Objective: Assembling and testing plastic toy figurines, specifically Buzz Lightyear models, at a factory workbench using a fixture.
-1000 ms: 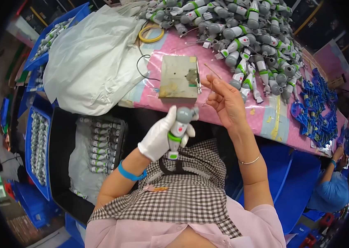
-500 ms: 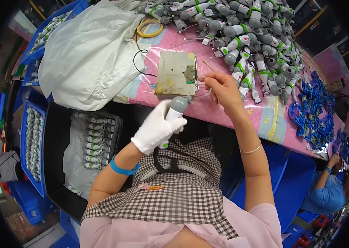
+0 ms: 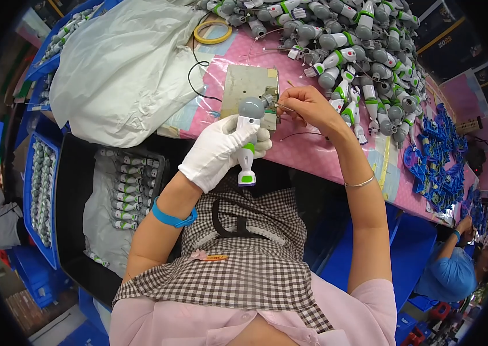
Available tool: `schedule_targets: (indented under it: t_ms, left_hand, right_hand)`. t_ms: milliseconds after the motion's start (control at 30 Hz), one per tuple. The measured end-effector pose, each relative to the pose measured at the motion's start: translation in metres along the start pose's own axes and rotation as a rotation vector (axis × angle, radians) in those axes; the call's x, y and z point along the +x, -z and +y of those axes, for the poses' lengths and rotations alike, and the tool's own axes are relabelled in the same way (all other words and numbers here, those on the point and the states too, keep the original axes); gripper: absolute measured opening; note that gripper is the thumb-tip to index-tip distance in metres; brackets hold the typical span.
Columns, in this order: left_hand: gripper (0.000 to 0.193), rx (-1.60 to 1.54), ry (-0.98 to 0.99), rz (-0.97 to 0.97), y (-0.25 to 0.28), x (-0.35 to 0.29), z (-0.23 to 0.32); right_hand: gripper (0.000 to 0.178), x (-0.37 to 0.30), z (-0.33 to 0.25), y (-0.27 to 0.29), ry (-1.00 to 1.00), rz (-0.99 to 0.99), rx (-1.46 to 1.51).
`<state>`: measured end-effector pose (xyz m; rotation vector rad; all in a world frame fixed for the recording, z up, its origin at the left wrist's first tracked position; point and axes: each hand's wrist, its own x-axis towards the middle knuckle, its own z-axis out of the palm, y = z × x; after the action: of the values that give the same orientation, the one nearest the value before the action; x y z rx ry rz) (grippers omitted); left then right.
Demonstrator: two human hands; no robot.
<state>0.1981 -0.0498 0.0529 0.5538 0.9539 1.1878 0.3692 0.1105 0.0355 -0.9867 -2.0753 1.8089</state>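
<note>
My left hand (image 3: pixel 216 151), in a white glove, is closed round a toy robot arm (image 3: pixel 248 149) of white, grey and green plastic. Its grey ball end points up and away, close over the metal box (image 3: pixel 237 86); its green-marked end hangs toward me. My bare right hand (image 3: pixel 311 108) is closed in a pinch on a thin wire-like piece beside the arm's grey joint, at the box's right edge. Fingers hide most of that piece. A thin dark wire (image 3: pixel 304 134) lies on the table under my right wrist.
A heap of similar toy arms (image 3: pixel 365 52) covers the back right of the pink table. Blue plastic parts (image 3: pixel 437 155) lie farther right. At left are a white plastic sheet (image 3: pixel 117 69), yellow tape roll (image 3: pixel 212 41), black crate (image 3: pixel 76 230) and blue tray (image 3: pixel 31 228). A co-worker (image 3: pixel 449 265) sits at right.
My left hand has raised the toy arm and moved it away from me, up over the box, so more of it shows. My right hand has moved slightly away, its fingers now meeting the arm's joint.
</note>
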Motion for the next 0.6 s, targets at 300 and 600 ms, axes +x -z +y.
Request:
schedule_targets:
  t_ms: [300,600]
  left_hand:
    - [0.031,-0.059,-0.012,-0.012,0.005,0.006,-0.006]
    - [0.027,-0.018,-0.004,-0.037,0.016,-0.019,0.003]
  right_hand:
    - [0.022,-0.004,-0.011,-0.003,-0.089,-0.004,-0.075]
    - [0.019,-0.037,-0.026,-0.026,0.398,0.524,-0.662]
